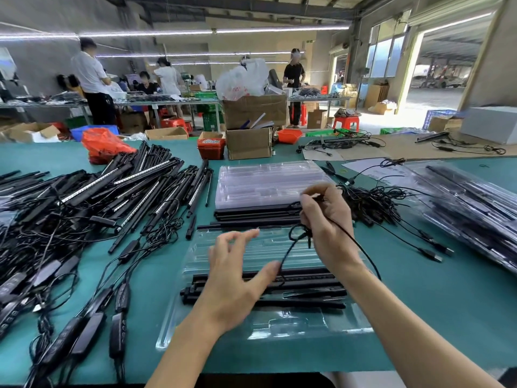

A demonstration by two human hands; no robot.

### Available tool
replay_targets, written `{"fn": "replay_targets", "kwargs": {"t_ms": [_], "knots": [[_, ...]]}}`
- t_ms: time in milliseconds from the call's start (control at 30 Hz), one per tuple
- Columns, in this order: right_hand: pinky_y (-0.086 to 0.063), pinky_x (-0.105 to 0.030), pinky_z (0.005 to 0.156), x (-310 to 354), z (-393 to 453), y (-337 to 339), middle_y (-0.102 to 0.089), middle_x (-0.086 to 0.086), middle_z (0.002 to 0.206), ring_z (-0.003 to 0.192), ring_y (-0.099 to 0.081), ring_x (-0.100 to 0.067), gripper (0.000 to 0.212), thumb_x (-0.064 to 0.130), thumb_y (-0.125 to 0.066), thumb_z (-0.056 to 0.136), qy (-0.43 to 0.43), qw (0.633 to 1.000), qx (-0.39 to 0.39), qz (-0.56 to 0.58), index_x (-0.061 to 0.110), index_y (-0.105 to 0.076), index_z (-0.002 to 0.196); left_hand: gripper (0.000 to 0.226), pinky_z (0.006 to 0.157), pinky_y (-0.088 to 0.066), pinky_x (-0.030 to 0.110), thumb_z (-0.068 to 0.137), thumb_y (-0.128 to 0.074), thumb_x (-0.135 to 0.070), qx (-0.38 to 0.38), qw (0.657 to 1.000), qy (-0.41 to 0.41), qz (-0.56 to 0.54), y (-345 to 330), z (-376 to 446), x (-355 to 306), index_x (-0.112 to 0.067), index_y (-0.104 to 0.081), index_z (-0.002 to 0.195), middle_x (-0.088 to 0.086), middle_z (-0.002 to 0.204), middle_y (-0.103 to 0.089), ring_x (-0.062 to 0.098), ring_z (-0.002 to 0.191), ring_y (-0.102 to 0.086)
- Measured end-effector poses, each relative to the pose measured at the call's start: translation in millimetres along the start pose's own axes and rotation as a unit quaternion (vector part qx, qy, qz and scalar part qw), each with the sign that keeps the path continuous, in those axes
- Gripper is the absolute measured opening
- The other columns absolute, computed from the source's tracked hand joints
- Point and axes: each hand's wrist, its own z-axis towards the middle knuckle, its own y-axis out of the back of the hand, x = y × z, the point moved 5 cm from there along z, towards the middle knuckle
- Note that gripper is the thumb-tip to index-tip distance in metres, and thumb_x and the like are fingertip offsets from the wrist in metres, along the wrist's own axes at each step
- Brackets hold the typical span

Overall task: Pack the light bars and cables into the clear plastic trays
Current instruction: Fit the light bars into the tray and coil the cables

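A factory packing hall, seen from one worker's bench.

The green-covered worktable [167, 275] carries a big heap of black light bars [112, 191], loose cables [372, 203] and a stack of clear plastic trays [265, 180], bulk goods rather than household amounts. Cardboard boxes [251, 127], red baskets [289, 135] and green crates [209, 119] crowd the floor. Further back, other workers [92, 79] stand and sit at long tables under strip lights [195, 32], beneath an exposed beamed roof. A wide open doorway [439, 79] on the right looks out on a yard.
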Motion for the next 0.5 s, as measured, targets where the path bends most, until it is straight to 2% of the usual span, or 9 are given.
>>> {"fn": "replay_targets", "kwargs": {"t_ms": [67, 133, 167, 233, 300, 367, 400, 433, 500], "knots": [[-0.05, -0.052, 0.067, 6.7, 3.0, -7.3, -0.062, -0.01, 0.067, 0.065, -0.061, -0.029, 0.009, 0.022, -0.06, 0.094, -0.001, 0.999, 0.027, -0.025, 0.014, -0.058, 0.091, 0.053, 0.099, -0.037, 0.019, 0.075, -0.053, -0.073, 0.041, 0.998, -0.044, -0.037, -5.1, -0.1, -23.9, -0.052, -0.053, 0.123, -0.033, 0.114, -0.042, -0.013, 0.114, -0.04], [-0.054, -0.05, 0.076, 11.0, 8.0, -8.2, -0.07, -0.008, 0.074, 0.075, -0.069, -0.025, 0.006, 0.017, -0.064, 0.095, 0.003, 0.998, 0.032, -0.049, 0.012, -0.061, 0.095, 0.033, 0.083, -0.04, 0.017, 0.081, -0.054, -0.058, 0.074, 0.994, -0.053, -0.055, -10.0, 3.5, -41.1, -0.042, -0.067, 0.106, -0.027, 0.103, -0.053, -0.005, 0.093, -0.052], [-0.055, -0.047, 0.079, 12.6, 10.8, -6.7, -0.071, -0.006, 0.078, 0.079, -0.07, -0.025, 0.004, 0.015, -0.064, 0.095, 0.004, 0.998, 0.029, -0.055, 0.013, -0.062, 0.098, 0.031, 0.078, -0.04, 0.017, 0.083, -0.054, -0.054, 0.085, 0.993, -0.054, -0.066, -11.1, 6.2, -46.5, -0.036, -0.071, 0.101, -0.023, 0.1, -0.056, -0.002, 0.087, -0.054], [-0.055, -0.038, 0.081, 15.7, 16.6, -1.3, -0.073, -0.003, 0.084, 0.085, -0.071, -0.022, 0.01, 0.013, -0.063, 0.096, 0.005, 0.999, 0.015, -0.05, 0.014, -0.061, 0.106, 0.036, 0.076, -0.042, 0.016, 0.083, -0.051, -0.057, 0.113, 0.988, -0.06, -0.085, -14.6, 11.0, -51.7, -0.033, -0.073, 0.098, -0.015, 0.099, -0.057, 0.004, 0.086, -0.056], [-0.054, -0.028, 0.079, 19.6, 22.9, 8.0, -0.073, 0.0, 0.089, 0.088, -0.071, -0.015, 0.015, 0.014, -0.062, 0.098, 0.004, 0.999, -0.009, -0.048, 0.013, -0.059, 0.112, 0.035, 0.065, -0.04, 0.011, 0.087, -0.055, -0.059, 0.142, 0.981, -0.069, -0.111, -19.4, 14.3, -53.8, -0.031, -0.075, 0.093, -0.009, 0.087, -0.055, 0.006, 0.071, -0.054], [-0.051, -0.021, 0.07, 23.9, 27.8, 17.3, -0.074, -0.004, 0.091, 0.08, -0.069, -0.01, 0.016, 0.014, -0.062, 0.098, -0.012, 0.999, -0.03, -0.028, 0.014, -0.058, 0.113, 0.03, 0.049, -0.034, 0.015, 0.097, -0.059, -0.046, 0.131, 0.982, -0.07, -0.114, -22.2, 19.5, -51.9, -0.023, -0.075, 0.086, -0.012, 0.061, -0.045, 0.005, 0.048, -0.039], [-0.048, -0.021, 0.063, 25.4, 29.7, 20.8, -0.074, -0.007, 0.091, 0.073, -0.066, -0.011, 0.015, 0.015, -0.063, 0.098, -0.031, 0.999, -0.037, 0.001, 0.015, -0.058, 0.112, 0.03, 0.045, -0.031, 0.017, 0.1, -0.057, -0.04, 0.108, 0.987, -0.057, -0.108, -21.9, 23.8, -49.9, -0.021, -0.074, 0.085, -0.012, 0.052, -0.042, 0.005, 0.043, -0.035], [-0.044, -0.023, 0.058, 26.2, 31.0, 23.4, -0.074, -0.009, 0.09, 0.067, -0.061, -0.014, 0.013, 0.017, -0.062, 0.098, -0.061, 0.996, -0.04, 0.044, 0.016, -0.058, 0.11, 0.03, 0.042, -0.033, 0.018, 0.102, -0.055, -0.037, 0.083, 0.99, -0.035, -0.111, -21.0, 28.4, -47.2, -0.019, -0.072, 0.086, -0.01, 0.048, -0.046, 0.006, 0.041, -0.038], [-0.037, -0.026, 0.052, 26.9, 32.9, 24.2, -0.073, -0.008, 0.084, 0.06, -0.054, -0.017, 0.007, 0.022, -0.06, 0.099, -0.128, 0.978, -0.031, 0.163, 0.016, -0.058, 0.102, 0.029, 0.042, -0.045, 0.024, 0.103, -0.052, -0.034, 0.046, 0.984, 0.028, -0.17, -19.7, 38.1, -42.9, -0.014, -0.068, 0.089, 0.001, 0.057, -0.065, 0.013, 0.047, -0.058]]}}
